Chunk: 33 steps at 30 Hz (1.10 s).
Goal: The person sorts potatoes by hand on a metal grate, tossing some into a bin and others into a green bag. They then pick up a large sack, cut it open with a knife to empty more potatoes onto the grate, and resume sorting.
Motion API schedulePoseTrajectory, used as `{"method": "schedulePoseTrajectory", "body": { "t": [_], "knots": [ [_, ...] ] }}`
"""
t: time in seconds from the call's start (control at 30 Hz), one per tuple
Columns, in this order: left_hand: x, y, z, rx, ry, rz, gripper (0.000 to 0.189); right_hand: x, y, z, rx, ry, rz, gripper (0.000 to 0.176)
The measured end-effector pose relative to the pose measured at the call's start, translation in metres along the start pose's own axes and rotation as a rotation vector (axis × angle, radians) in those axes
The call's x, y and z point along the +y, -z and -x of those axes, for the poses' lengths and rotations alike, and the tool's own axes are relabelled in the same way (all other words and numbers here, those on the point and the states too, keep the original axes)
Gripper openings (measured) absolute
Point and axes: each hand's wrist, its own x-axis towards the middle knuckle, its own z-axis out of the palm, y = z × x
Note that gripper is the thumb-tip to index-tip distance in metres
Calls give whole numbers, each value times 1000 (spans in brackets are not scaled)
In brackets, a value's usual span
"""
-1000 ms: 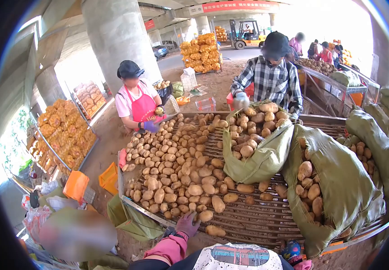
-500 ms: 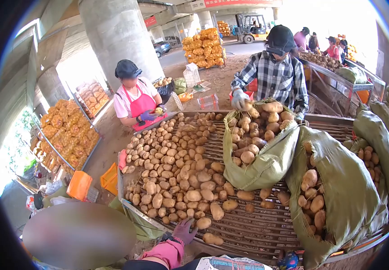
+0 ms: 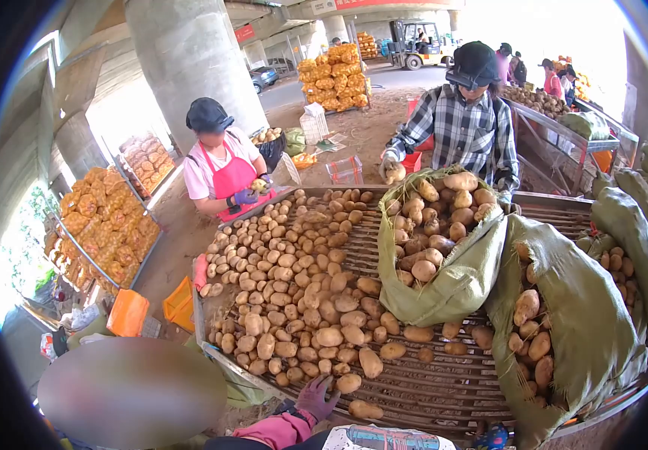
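One gloved left hand point(image 3: 316, 396) shows beside a potato point(image 3: 348, 383); right hand unseen.

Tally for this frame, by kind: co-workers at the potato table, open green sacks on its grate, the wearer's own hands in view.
Co-workers at the slatted metal table: 2 (person in pink apron, person in plaid shirt)
Open green woven sacks of potatoes on it: 2 (middle sack, right-hand sack)
Wearer's hands: 1, purple-gloved left hand, open beside a brown potato
Total: 5
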Motion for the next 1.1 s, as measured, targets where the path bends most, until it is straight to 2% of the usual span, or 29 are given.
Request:
{"method": "schedulePoseTrajectory", "body": {
  "t": [0.1,0.2,0.23,0.3,0.33,0.4,0.43,0.5,0.6,0.67,0.7,0.77,0.83,0.87,0.93,0.97,1.0,1.03,1.1],
  "knots": [
    [-1,4,-2,-8,-20,29,71,-6,11,-2,-130,-71,10,56],
    [-3,-2,-8,103,-87,86,64,-9,9,-10,-269,-300,60,56],
    [-2,-2,-11,131,-106,125,62,-3,-1,-11,-116,-221,-37,42],
    [25,30,-34,333,-355,159,58,20,-36,-2,184,-67,-231,22],
    [44,50,-50,429,-479,179,56,30,-59,-1,219,-127,-273,22],
    [83,82,-87,400,-580,212,60,49,-100,0,292,-241,-354,23],
    [110,98,-118,399,-660,265,63,44,-93,5,283,-222,-330,23],
    [156,115,-163,387,-788,291,71,10,-34,0,268,-170,-291,24],
    [214,124,-209,353,-987,213,89,-43,28,-1,318,-242,-237,25],
    [255,126,-231,326,-1031,124,99,-75,61,-3,351,-285,-197,25],
    [274,111,-241,327,-1057,117,92,-85,71,-5,366,-305,-176,25],
    [308,74,-268,326,-1107,104,80,-67,51,-6,306,-344,-153,27],
    [342,57,-278,177,-1088,160,61,-3,-16,-1,159,-385,-144,28],
    [353,51,-283,104,-1077,188,55,-2,-16,-1,157,-388,-156,29],
    [372,68,-246,-82,-1074,233,47,1,-19,-3,151,-394,-181,29],
    [382,40,-241,126,-1288,286,44,3,-20,-1,124,-404,-120,30],
    [389,13,-232,96,-1209,178,44,3,-21,-1,96,-414,-61,31],
    [391,24,-214,68,-1127,70,43,4,-23,-2,68,-419,-2,32],
    [390,8,-215,64,-1193,80,46,14,-34,-1,104,-369,-65,35]
  ]
}}
